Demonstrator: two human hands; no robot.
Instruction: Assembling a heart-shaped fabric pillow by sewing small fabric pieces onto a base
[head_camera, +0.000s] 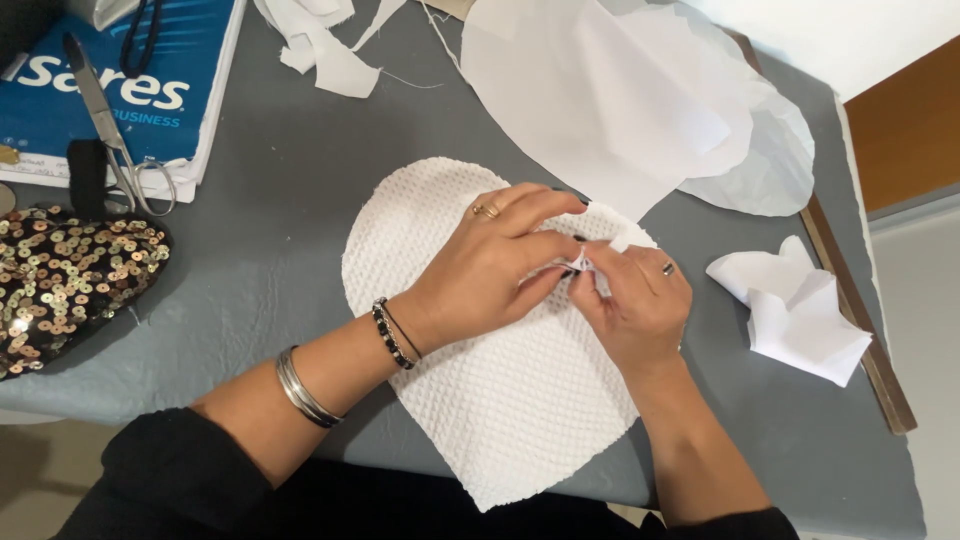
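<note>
Both hands, left hand (490, 270) and right hand (635, 300), pinch the waffle-textured white heart-shaped fabric (500, 400) between narrowed fingers (545, 245).

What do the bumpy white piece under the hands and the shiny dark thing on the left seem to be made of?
The bumpy white piece looks like a soft, matte waffle-textured fabric: a regular grid of small raised squares, with slightly frayed cut edges. The shiny dark thing seems to be dark cloth covered in small round sequins, gold and silver, glinting; what lies beneath them can't be told.
</note>
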